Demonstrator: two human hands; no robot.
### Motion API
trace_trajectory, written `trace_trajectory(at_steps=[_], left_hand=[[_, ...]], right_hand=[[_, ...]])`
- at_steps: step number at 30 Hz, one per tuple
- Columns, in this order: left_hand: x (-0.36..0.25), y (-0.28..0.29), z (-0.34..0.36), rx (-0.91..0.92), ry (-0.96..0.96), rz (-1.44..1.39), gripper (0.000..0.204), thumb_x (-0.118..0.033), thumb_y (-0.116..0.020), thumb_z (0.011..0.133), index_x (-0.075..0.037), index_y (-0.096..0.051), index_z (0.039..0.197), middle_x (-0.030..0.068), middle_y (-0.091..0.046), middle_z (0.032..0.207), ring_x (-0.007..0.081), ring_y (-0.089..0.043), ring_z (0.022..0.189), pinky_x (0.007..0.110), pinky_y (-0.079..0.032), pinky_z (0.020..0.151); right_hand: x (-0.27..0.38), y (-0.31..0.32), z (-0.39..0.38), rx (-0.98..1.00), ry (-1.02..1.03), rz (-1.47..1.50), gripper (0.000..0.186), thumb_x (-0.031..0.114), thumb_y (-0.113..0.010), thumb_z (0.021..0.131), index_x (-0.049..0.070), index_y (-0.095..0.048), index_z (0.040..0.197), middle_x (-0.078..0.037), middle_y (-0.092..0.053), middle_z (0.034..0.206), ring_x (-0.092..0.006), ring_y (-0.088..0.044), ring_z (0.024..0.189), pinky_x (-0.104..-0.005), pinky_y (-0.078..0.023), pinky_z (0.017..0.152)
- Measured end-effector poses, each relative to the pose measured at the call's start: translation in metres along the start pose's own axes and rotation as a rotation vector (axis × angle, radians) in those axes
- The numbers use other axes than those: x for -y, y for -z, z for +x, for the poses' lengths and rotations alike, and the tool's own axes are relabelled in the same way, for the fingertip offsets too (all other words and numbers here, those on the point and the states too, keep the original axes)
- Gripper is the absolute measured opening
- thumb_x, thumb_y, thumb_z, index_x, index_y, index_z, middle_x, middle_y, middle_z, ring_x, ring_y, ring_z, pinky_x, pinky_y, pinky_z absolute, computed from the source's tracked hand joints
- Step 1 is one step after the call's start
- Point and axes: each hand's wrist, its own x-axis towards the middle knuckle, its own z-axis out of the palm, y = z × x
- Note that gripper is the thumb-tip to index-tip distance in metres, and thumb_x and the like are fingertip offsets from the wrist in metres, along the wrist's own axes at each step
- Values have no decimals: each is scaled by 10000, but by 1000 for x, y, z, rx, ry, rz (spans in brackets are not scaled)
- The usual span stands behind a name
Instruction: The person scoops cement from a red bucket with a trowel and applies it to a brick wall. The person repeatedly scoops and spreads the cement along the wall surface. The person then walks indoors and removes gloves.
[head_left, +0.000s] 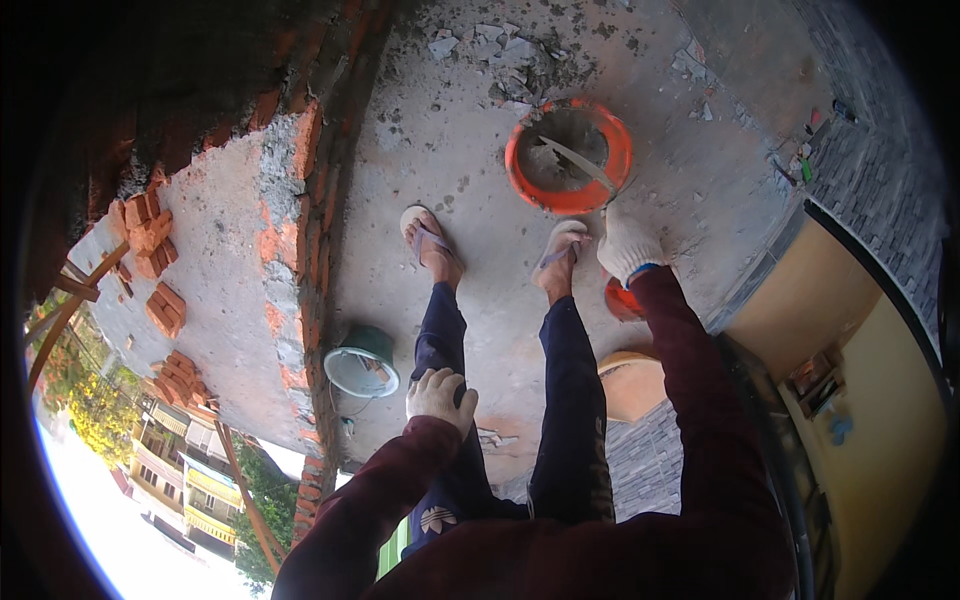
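Observation:
My left hand [440, 400], in a white knit glove, rests on my left knee, thumb apart from the fingers and nothing in it. On the right, my right hand [630, 245], gloved too, reaches down beside an orange basin [622, 150]. Its fingers are closed at the near end of a long pale curved strip [578, 160], which slants over the basin's rim; its exact kind is unclear. Grey mortar [570, 130] lies inside the basin. Partly hidden by my right forearm is another orange container [622, 300].
A green bucket [362, 368] stands left of my legs, by a low brick wall [300, 220]. Beyond that wall lie stacked bricks [165, 308]. Broken rubble [515, 60] covers the floor past the basin. Grey stone-patterned tiling [880, 160] runs along the right.

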Motion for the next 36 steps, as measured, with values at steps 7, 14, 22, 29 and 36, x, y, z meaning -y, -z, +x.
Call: trace_trajectory(at_steps=[7,14,22,29,36], left_hand=[[-1,-5,3,-115,-55,-4,408,-389,-621,870,-86,-722,1124,104,-647,1290,305,-534,1264,476,-368,1109],[1,-14,-2,-89,-48,-48,398,-383,-644,865,-84,-721,1115,101,-650,1272,307,-537,1259,476,-373,1101],[20,-18,-7,-90,-25,-89,400,-386,-661,865,-95,-710,1136,121,-642,1300,364,-501,1314,505,-351,1125],[30,0,1,-78,-70,-64,381,-364,-662,864,-94,-710,1127,131,-646,1290,366,-516,1293,507,-366,1111],[24,11,4,-112,-82,-98,366,-336,-657,860,-80,-711,1115,123,-660,1256,341,-555,1244,488,-404,1077]], right_hand=[[12,3,33,-216,142,-101,358,180,-619,916,20,-507,1216,-214,-687,927,-403,-700,853,-496,-555,683],[-31,-4,23,-127,-85,-112,370,147,-642,845,-13,-584,1173,-267,-695,1077,-421,-681,1034,-494,-549,872],[11,-75,109,272,-93,-110,304,187,-595,889,-23,-685,1089,-218,-727,1048,-363,-708,1012,-439,-564,849],[33,-128,108,152,-468,565,282,175,-653,798,-14,-712,998,-216,-739,1017,-336,-729,929,-431,-568,767],[22,-107,18,89,-453,1388,202,173,-643,882,33,-536,981,-159,-648,803,-284,-670,624,-462,-535,543]])
